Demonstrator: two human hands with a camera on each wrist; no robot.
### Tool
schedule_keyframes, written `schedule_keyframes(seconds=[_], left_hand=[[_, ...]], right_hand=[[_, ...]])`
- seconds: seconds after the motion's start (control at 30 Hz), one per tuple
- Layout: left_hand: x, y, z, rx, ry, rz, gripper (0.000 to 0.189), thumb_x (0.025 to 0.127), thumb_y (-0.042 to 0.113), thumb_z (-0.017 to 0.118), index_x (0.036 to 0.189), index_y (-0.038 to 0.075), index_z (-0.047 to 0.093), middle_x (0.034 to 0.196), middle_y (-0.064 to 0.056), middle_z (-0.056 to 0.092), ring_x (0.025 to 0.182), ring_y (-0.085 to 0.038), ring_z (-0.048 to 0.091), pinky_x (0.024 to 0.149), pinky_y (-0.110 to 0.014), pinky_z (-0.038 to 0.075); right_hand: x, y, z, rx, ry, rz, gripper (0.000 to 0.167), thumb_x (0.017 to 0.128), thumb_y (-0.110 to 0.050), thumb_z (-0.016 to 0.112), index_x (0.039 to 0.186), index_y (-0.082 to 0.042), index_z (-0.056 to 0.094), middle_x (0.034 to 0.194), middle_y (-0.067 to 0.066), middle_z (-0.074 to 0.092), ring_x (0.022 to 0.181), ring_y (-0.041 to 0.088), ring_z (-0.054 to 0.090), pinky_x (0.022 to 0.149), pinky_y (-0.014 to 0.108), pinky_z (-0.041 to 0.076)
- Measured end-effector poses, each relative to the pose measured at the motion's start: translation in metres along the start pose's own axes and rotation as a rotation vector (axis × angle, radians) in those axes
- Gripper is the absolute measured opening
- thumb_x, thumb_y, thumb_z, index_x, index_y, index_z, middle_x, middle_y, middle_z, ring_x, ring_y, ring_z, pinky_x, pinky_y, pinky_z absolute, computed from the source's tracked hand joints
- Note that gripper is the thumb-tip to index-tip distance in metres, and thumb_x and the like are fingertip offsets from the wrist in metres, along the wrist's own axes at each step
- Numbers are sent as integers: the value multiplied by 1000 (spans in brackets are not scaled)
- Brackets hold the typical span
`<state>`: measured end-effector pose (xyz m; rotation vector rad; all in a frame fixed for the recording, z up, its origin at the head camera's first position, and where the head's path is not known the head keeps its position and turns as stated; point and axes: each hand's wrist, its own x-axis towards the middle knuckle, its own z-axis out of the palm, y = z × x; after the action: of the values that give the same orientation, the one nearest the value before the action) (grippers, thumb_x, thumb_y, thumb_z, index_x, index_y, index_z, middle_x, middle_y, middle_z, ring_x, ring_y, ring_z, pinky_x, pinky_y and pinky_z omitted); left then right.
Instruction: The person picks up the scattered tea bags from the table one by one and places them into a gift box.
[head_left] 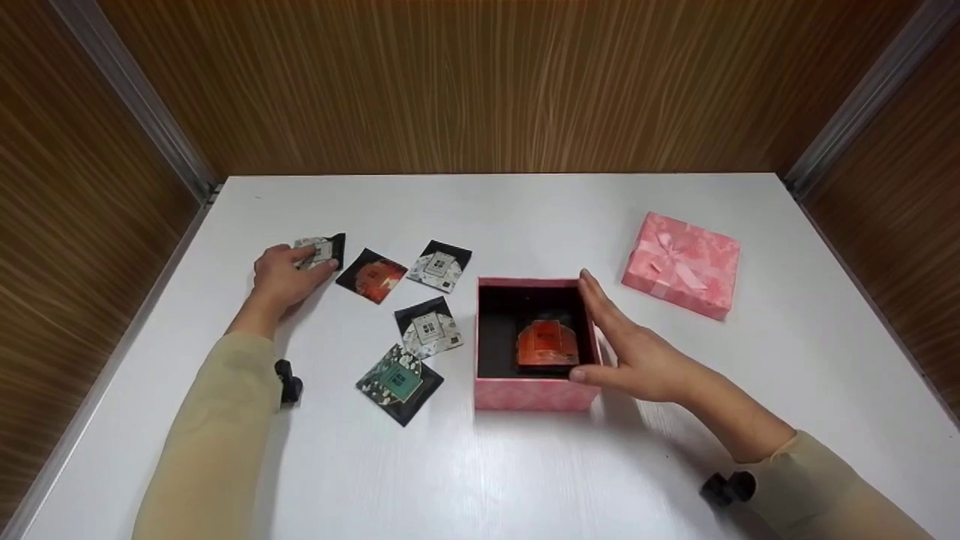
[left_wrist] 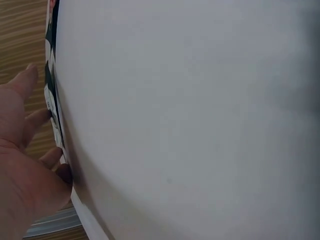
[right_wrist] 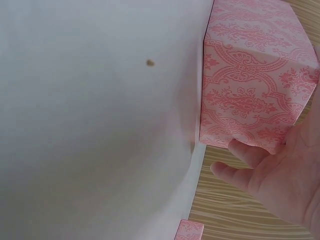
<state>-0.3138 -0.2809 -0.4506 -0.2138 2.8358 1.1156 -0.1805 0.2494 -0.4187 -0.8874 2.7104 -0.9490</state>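
At the far left my left hand (head_left: 289,274) reaches over a small flat black-and-white sachet (head_left: 321,249), its fingertips touching it. In the left wrist view the thumb (left_wrist: 27,80) stands apart from the sachet, and part of the hand is cut off. My right hand (head_left: 637,356) rests along the right wall of a pink patterned box (head_left: 532,395), with straight fingers and the thumb at the near right corner. Inside the box, which is lidless and dark within, lies an orange-red sachet (head_left: 547,345). The right wrist view shows the fingers against the patterned box wall (right_wrist: 245,95).
Left of the box lie an orange-red sachet (head_left: 373,276), a white-and-black sachet (head_left: 439,266), another white-and-black sachet (head_left: 429,328) and a green floral sachet (head_left: 401,384); the last two overlap. A pink lid with a bow (head_left: 681,262) sits back right on the white table (head_left: 525,217).
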Motion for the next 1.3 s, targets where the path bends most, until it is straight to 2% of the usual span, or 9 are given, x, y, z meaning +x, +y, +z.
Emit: schedule_keyframes(seconds=[0.3,0.5,0.6,0.73,0.87,1.1,1.3], left_hand=[[2,3,8,-36,84,2,61,99,41,75,139,-4,67,150,-31,51,148,-46,40,123,-53,31],[-2,3,10,-51,110,23,47,96,26,80,131,-5,71,146,-29,55,146,-45,42,122,-52,32],[-4,4,9,-56,99,27,55,96,22,81,140,-7,63,150,-31,50,145,-45,42,122,-53,32],[-6,4,7,-64,75,16,77,98,22,78,158,-8,40,157,-33,40,145,-45,40,121,-54,32],[-6,3,6,-75,56,-2,86,99,21,76,165,-5,26,164,-31,34,147,-45,37,122,-54,30],[-6,0,4,-47,62,4,83,100,18,75,164,-5,28,163,-31,35,149,-45,35,124,-54,28],[-9,-2,3,-49,56,19,78,101,16,74,165,1,33,160,-35,36,147,-48,36,123,-55,28]], right_hand=[[0,1,1,1,7,-7,115,94,-50,78,172,-26,-4,179,0,-6,158,37,24,118,63,34],[0,0,1,5,3,-17,114,95,-47,77,172,-23,-4,179,-1,-6,158,35,23,118,62,34],[0,-1,1,3,1,-18,114,96,-47,77,172,-23,-4,178,-2,-7,158,35,22,119,62,34],[0,-1,0,4,3,-18,114,96,-46,78,172,-24,-4,178,-2,-7,159,35,21,120,62,32],[1,0,-1,11,3,-17,114,96,-46,78,172,-25,-5,178,-3,-7,160,35,18,120,62,31],[1,-1,0,11,2,-12,114,96,-47,77,172,-26,-5,178,-3,-8,160,36,19,119,63,32],[1,-1,-1,15,4,-17,114,96,-46,77,172,-25,-5,178,-3,-7,160,35,18,120,63,31]])
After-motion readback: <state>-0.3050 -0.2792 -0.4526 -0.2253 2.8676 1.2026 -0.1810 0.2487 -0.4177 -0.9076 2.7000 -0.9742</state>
